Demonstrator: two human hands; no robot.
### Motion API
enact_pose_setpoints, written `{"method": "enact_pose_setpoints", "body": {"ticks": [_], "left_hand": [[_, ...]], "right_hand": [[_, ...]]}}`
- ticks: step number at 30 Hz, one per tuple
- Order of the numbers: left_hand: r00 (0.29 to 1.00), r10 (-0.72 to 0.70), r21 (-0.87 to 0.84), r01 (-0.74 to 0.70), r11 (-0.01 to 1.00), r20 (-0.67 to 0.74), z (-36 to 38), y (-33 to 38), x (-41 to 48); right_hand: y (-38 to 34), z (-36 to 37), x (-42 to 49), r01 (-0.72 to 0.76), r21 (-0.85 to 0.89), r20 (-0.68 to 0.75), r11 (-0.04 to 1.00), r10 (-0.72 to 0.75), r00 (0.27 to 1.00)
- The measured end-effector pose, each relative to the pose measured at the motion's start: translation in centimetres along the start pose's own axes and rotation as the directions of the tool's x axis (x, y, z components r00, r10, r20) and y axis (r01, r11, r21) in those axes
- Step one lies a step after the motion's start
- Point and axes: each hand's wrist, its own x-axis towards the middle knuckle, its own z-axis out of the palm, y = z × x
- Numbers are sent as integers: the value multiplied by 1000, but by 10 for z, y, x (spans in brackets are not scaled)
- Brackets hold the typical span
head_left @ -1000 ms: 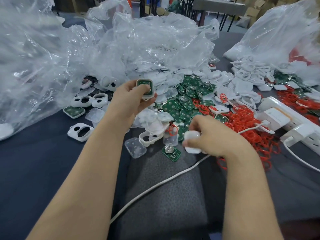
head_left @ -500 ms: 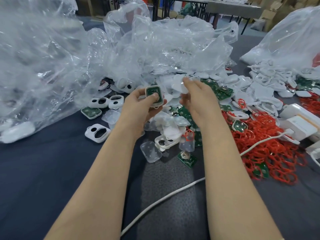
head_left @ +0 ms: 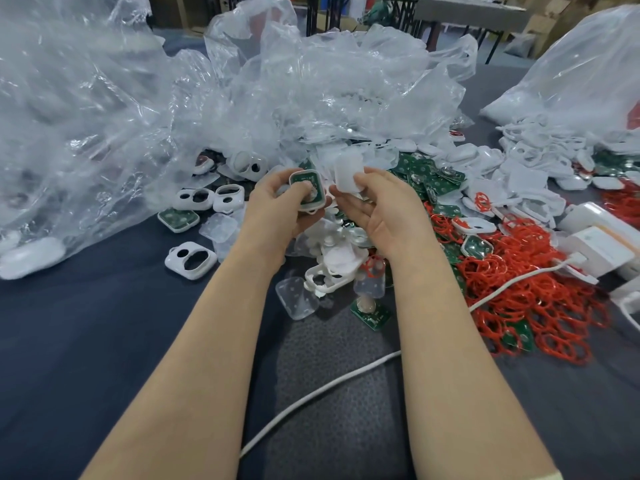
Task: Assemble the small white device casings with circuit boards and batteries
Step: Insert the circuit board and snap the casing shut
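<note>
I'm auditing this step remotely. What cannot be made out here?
Head view:
Casing in left hand: thumb covers part of its board; battery fit unclear.
White cover in right hand: blurred, inner side unseen.
Inside the bag: veiled by crinkled plastic.
Power strip: cut by right edge.

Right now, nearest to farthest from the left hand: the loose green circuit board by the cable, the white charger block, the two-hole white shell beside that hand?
1. Two-hole white shell, just left of the left hand.
2. Loose green circuit board, nearer the person, right of the hand.
3. White charger block, far right edge.
</note>
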Motion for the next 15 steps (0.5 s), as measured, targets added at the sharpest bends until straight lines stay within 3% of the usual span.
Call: {"method": "enact_pose_setpoints", "body": {"ticks": [3,9,15], "left_hand": [[1000,-4,-28,4,1000,3,0,0,1],[1000,-9,-50,9,999,4,-1,-1,3],[1000,8,26,-8,1000,24,1,-1,2]], "right_hand": [[-1,-2,2,19,-58,-13,998,-20,1000],[-1,-2,-2,-15,82,73,996,9,997],[0,-1,-2,5,34,23,999,-6,1000]]}}
